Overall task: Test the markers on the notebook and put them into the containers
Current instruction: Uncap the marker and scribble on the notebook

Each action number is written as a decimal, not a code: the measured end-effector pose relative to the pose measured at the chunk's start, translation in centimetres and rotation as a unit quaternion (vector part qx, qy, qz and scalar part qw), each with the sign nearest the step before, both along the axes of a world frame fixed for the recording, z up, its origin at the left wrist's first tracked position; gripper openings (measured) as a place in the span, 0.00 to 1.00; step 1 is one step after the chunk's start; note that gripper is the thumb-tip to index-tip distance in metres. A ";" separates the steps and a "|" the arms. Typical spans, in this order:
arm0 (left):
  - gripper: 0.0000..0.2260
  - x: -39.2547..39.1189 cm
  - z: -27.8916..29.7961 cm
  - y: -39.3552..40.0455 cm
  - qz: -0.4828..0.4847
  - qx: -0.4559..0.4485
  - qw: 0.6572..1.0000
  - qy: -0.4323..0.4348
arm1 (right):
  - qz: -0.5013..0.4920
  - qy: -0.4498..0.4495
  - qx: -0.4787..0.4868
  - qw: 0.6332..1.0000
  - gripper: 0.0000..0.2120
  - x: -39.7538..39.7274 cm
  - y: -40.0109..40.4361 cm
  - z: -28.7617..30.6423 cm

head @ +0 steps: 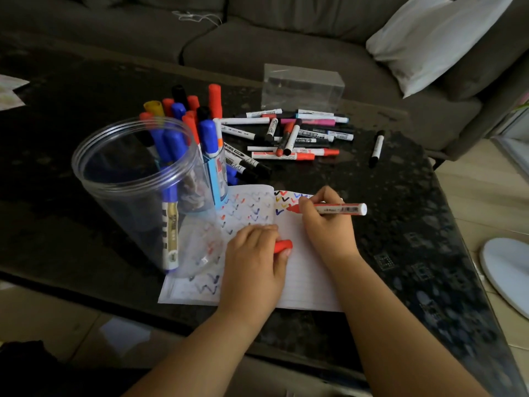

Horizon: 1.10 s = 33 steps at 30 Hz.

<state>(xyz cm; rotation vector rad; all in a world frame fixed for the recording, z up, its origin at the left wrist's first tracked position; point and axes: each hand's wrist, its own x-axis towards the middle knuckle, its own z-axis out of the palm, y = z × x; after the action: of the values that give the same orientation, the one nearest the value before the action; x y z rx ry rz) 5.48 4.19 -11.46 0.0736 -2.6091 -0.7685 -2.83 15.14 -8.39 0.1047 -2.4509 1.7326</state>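
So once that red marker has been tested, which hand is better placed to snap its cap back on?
The left hand: it already holds the red cap on the notebook, close to the red marker that the right hand grips.

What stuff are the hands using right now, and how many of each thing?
Red marker, gripped by the right hand: 1
Red cap, held by the left hand: 1
Notebook, open under both hands: 1
Total: 3
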 end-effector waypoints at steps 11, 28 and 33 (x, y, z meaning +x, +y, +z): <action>0.17 0.1 0.0 0.0 0.004 0.009 1.000 0.007 | 0.028 -0.013 0.045 0.998 0.13 -0.2 -0.3 0.1; 0.10 0.4 0.3 0.3 0.014 0.013 1.000 0.017 | -0.027 -0.039 -0.037 0.998 0.13 -0.6 0.6 -0.7; 0.14 0.5 1.3 0.4 0.012 0.050 0.998 -0.030 | -0.039 -0.116 -0.124 0.985 0.12 -0.5 0.9 0.1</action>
<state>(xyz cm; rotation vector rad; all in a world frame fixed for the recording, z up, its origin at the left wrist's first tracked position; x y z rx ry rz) 5.96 4.62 -10.17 0.1606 -2.6194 -0.9015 -3.28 16.05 -8.24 -0.2285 -2.3229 2.1031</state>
